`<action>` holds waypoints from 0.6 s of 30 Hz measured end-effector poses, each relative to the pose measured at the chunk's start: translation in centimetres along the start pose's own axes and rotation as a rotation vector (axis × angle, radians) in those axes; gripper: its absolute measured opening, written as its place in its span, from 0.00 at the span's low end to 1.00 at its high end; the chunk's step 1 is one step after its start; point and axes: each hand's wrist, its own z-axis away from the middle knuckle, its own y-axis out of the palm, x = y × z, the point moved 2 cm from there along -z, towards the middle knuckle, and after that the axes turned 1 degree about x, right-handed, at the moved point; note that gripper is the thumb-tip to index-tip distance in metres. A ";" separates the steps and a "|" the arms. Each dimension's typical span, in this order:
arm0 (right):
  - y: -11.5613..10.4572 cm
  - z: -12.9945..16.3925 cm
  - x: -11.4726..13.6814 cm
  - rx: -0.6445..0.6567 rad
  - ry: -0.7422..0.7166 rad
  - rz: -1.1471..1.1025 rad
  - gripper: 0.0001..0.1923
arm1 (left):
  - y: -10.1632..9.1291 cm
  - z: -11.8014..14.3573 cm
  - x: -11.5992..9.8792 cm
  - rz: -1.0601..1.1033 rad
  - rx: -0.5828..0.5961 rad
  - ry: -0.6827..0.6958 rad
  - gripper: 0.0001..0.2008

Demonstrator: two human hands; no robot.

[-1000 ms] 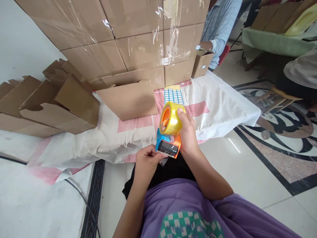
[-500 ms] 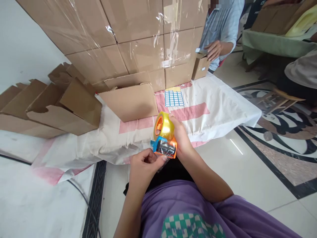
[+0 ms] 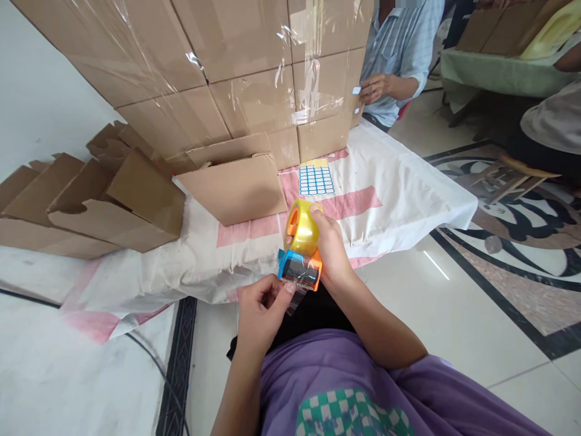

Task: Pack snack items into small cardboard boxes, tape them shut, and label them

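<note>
My right hand is closed round a tape dispenser with a blue and orange frame, a black roller and a yellow roll of clear tape. My left hand is just below its cutting edge, thumb and fingers pinched on the loose end of the tape, a clear strip hanging under the dispenser. Beyond the dispenser, an upright cardboard box stands on the cloth-covered table. A sheet of blue-bordered labels lies flat to the right of that box.
A tall stack of taped cartons rises along the back of the table. Open cardboard boxes stand at the left. At the back right, a person in a light blue shirt holds a small label by the stack. A wooden stool stands further right.
The dispenser has tilted slightly in my hands, and more of the tape strip shows below it. The other person's hand has moved from a box's top to a label at its side.
</note>
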 end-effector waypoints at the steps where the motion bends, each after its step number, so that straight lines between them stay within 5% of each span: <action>1: -0.1 0.0 0.0 -0.003 -0.010 -0.005 0.20 | -0.2 0.0 0.1 -0.004 0.008 0.002 0.21; 12: -0.7 0.3 0.4 -0.043 -0.038 0.010 0.21 | 0.0 -0.5 0.7 -0.027 -0.008 -0.042 0.20; 18: -1.1 -0.1 -0.1 -0.058 -0.050 -0.026 0.18 | 0.2 0.2 0.1 -0.125 -0.155 -0.049 0.23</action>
